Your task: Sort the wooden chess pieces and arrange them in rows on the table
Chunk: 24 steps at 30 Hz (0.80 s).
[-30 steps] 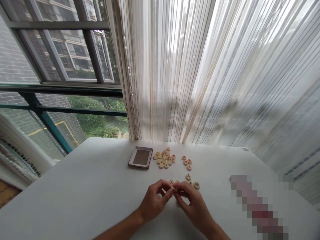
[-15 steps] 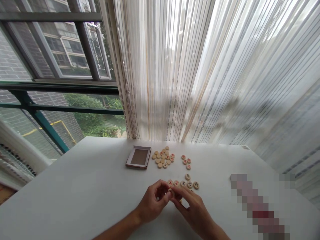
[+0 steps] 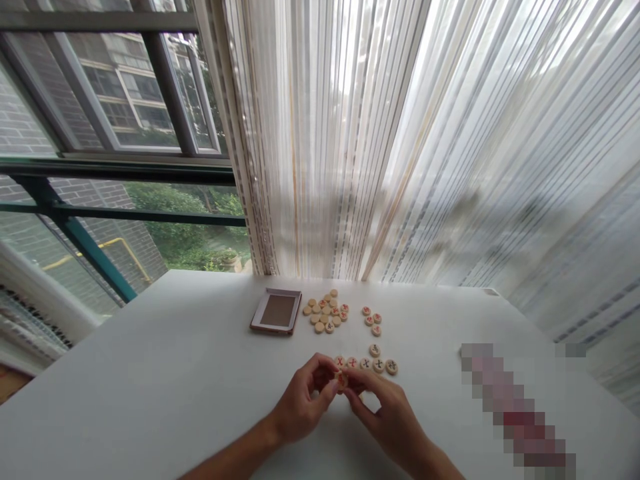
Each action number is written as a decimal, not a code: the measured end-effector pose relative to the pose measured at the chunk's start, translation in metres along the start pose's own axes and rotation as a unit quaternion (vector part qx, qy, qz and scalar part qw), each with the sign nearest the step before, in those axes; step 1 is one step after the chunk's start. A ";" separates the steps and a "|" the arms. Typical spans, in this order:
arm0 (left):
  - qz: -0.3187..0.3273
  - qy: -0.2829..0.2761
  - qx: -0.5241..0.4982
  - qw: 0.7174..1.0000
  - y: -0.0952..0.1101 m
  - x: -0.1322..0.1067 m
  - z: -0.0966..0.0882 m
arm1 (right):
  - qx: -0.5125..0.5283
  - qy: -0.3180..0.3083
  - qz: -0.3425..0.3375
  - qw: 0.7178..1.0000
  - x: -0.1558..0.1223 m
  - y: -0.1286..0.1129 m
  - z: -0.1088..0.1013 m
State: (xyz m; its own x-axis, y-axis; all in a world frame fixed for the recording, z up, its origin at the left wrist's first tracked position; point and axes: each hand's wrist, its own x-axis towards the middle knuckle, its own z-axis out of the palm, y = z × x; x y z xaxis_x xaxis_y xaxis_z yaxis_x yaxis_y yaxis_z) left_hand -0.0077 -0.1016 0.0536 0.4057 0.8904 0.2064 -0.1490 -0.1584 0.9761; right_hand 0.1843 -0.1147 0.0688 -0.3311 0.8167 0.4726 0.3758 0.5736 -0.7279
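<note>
**Xiangqi piece [image 3: 341, 381] now showing its red-marked face**

A white table [image 3: 175, 373] is spreading below, a pixelated patch [image 3: 520, 413] at right masking whatever is lying there. The left hand [image 3: 306, 397] and right hand [image 3: 387, 403] are pinching the piece between their fingertips, just nearer than a row of pieces [image 3: 379, 365]. It is turning from edge to face, making its colour readable; fingers are covering its rim, its character staying illegible.

Sheer striped curtain [image 3: 325, 133], grey-framed window [image 3: 166, 87], green railing [image 3: 150, 215], grey brick wall [image 3: 21, 130], leafy shrubs [image 3: 173, 233], yellow pipe outside [image 3: 133, 258]
</note>
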 end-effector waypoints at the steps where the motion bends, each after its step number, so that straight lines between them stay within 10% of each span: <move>1: 0.000 -0.003 0.008 1.000 0.001 0.000 0.000 | 0.008 0.002 0.009 1.000 0.001 0.000 -0.001; 24: 0.090 -0.044 0.250 0.963 0.007 -0.011 0.005 | 0.156 -0.031 0.167 0.973 0.000 -0.005 0.003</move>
State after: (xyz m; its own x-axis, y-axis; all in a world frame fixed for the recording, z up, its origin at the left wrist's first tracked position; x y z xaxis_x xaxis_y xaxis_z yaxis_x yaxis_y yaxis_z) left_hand -0.0090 -0.1150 0.0589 0.4922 0.7927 0.3596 0.2187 -0.5125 0.8304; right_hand 0.1802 -0.1178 0.0706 -0.2913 0.9432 0.1596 0.1940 0.2216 -0.9556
